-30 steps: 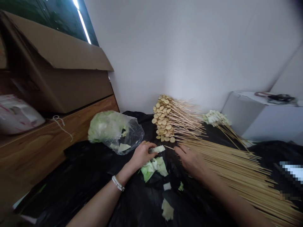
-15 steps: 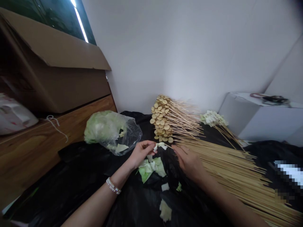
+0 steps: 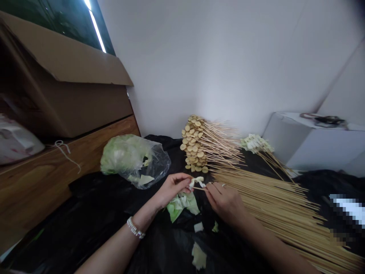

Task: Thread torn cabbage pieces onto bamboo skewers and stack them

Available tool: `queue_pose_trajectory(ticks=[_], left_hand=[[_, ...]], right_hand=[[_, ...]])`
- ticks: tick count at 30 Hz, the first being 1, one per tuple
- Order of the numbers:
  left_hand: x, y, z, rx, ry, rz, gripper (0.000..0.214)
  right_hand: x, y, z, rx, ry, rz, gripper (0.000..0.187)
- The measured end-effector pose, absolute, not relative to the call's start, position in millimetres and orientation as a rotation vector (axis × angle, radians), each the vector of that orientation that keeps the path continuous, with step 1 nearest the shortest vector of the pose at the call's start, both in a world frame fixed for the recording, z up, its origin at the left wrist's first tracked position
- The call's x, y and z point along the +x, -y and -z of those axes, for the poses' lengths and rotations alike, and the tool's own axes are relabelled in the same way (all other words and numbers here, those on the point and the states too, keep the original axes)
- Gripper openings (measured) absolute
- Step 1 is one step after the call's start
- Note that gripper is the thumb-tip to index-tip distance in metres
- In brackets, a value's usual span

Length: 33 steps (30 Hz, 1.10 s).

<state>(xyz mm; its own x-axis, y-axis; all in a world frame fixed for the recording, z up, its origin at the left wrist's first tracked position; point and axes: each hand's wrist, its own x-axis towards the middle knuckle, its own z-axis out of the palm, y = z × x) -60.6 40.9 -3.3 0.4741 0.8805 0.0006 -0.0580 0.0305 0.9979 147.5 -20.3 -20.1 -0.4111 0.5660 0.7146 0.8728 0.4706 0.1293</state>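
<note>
In the head view, my left hand (image 3: 176,185) pinches one end of a folded pale cabbage piece (image 3: 197,180). My right hand (image 3: 225,198) is closed around a thin wooden skewer (image 3: 199,188), which runs left under the cabbage toward my left fingertips. The skewer's tip is hidden by the left fingers. Just below my left hand, loose green cabbage leaves (image 3: 182,207) lie on black plastic sheeting (image 3: 114,213). A clear bag of cut cabbage (image 3: 125,156) rests to the left. Bare skewers (image 3: 273,201) spread out beside my right hand.
Skewers threaded with round potato-like slices (image 3: 194,144) are piled against the wall. Farther right lie finished-looking cabbage skewers (image 3: 255,144) beside a white box (image 3: 302,140). A cardboard box (image 3: 85,102) stands at left on a wooden surface (image 3: 94,148). Cabbage scraps (image 3: 199,255) lie in front.
Both hands have moved slightly down and closer together. The cabbage piece now arches above the skewer between them, and my right fingers are nearer to it.
</note>
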Motion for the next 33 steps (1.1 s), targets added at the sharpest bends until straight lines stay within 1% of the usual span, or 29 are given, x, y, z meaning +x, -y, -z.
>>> queue_pose_trajectory(ticks=[5,11,15,21,26,33], left_hand=[[-57.1,-40.9,7.9,1.355,-0.722,-0.901,0.042],[-51.5,-36.7,9.0,1.420,-0.780,-0.951,0.033],[-52.4,-34.7,1.6,1.436,-0.795,-0.945,0.028],[-61.1,-43.8,1.2,1.254,-0.775,-1.051,0.024],[-59.5,-43.7,2.2,1.089,-0.774,-1.013,0.026],[-58.3,-42.5,3.7,1.116,-0.778,-0.976,0.034]], right_hand=[[145.8,20.7,20.5,-1.153,2.140,0.638,0.021],[143.6,21.9,17.5,-1.217,2.091,0.632,0.028],[144.9,20.6,19.5,-1.224,2.083,0.586,0.026],[146.6,18.7,21.2,-1.207,2.053,0.594,0.027],[146.0,17.7,21.9,-1.205,2.052,0.587,0.031],[145.5,17.5,21.3,-1.194,2.061,0.584,0.033]])
